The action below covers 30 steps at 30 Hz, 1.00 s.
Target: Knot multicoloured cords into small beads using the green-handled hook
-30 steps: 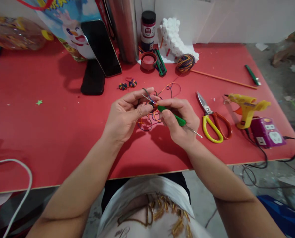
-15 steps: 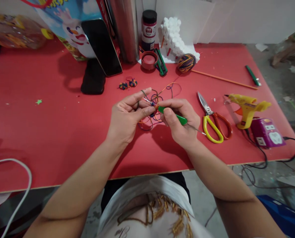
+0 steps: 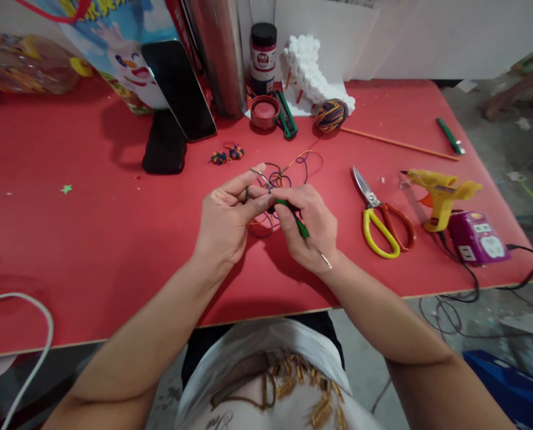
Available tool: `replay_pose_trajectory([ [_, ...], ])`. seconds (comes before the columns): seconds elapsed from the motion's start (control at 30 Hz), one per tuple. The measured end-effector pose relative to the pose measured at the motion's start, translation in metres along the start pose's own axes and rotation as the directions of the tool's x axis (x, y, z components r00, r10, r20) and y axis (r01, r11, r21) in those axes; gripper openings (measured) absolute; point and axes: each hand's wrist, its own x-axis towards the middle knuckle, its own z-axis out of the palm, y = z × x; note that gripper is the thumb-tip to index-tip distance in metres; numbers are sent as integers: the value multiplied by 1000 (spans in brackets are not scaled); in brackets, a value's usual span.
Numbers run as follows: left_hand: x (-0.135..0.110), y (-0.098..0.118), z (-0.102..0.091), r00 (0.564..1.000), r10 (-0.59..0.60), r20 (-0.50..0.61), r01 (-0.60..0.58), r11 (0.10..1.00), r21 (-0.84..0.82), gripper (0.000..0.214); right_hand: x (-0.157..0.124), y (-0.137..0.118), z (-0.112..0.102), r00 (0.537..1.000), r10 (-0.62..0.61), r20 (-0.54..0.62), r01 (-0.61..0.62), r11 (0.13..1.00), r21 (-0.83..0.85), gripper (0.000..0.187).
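Note:
My right hand point(image 3: 309, 224) grips a crochet hook point(image 3: 301, 227) by its green handle, with its metal tip pointing toward the left fingers. Between thumb and fingers, my left hand point(image 3: 226, 218) pinches a small piece of multicoloured yarn work, mostly hidden by the fingertips. A dark strand runs over the raised left index finger. Loose yarn point(image 3: 305, 158) in orange and purple curls around and behind both hands and leads toward a yarn ball point(image 3: 331, 115). Two small crocheted pieces point(image 3: 227, 153) lie just beyond the left hand.
Scissors point(image 3: 378, 218) with yellow and red handles lie right of my hands. Beyond them are a yellow glue gun point(image 3: 441, 194) and a purple box point(image 3: 479, 237). A leaning phone point(image 3: 179, 89), steel flask point(image 3: 219, 54), jar point(image 3: 263, 57) and green cutter point(image 3: 285, 115) stand or lie behind.
My right hand has moved left, close against the left fingers, and the crochet hook has turned to a steeper angle with its tip now among the yarn. The whole view has shifted slightly.

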Motion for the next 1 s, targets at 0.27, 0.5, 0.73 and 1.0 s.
replay_pose_trajectory([
  [0.27,2,18,-4,999,10,36,-10,1000,-10,51,-7,-2,-4,947,320,8,-308,906,291,26],
  [0.5,1,21,-5,999,39,34,-40,998,39,48,-6,-4,-8,936,352,6,-334,882,332,26],
  [0.73,4,21,-9,998,64,29,-66,995,70,52,-4,-1,-11,947,321,-1,-308,910,276,26],
  [1.0,4,22,-12,990,124,64,-130,986,101,50,1,-6,-18,958,287,-14,-280,943,180,22],
])
